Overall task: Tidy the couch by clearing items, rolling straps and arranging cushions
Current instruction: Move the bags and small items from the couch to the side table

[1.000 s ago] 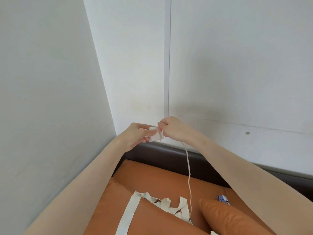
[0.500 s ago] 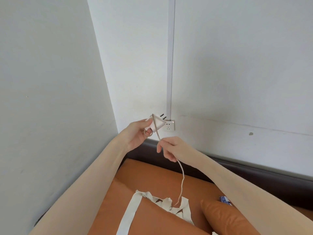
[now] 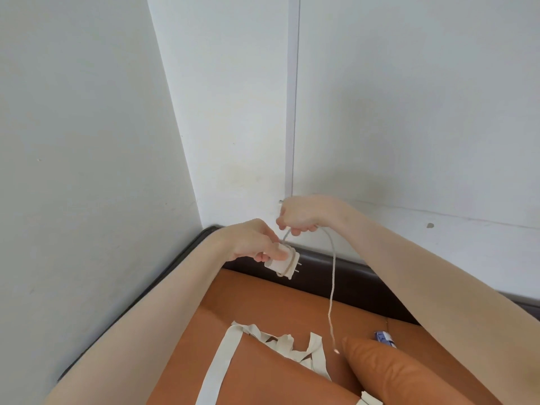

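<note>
Left hand [image 3: 257,244] grips a white plug adapter [image 3: 282,263] with one cable turn around it; right hand [image 3: 304,214] pinches the cable [image 3: 331,276], whose free end dangles above the orange couch [image 3: 263,299] and its loose straps [image 3: 280,346]. A slack turn could likely slip off over the prongs. No legible writing.

- There is one view only, from a wide-angle camera worn on the person's head.
- It faces forward and down into a room corner, where the side wall [image 3: 81,171] meets the back wall [image 3: 409,112].
- It sits close: both forearms enter from the bottom edge, and the left hand [image 3: 251,241] and right hand [image 3: 304,213] meet near the middle of the frame.
- The orange couch [image 3: 263,305] fills the lower part, seen from above.
- Straight wall edges lean outward toward the frame's sides.
</note>
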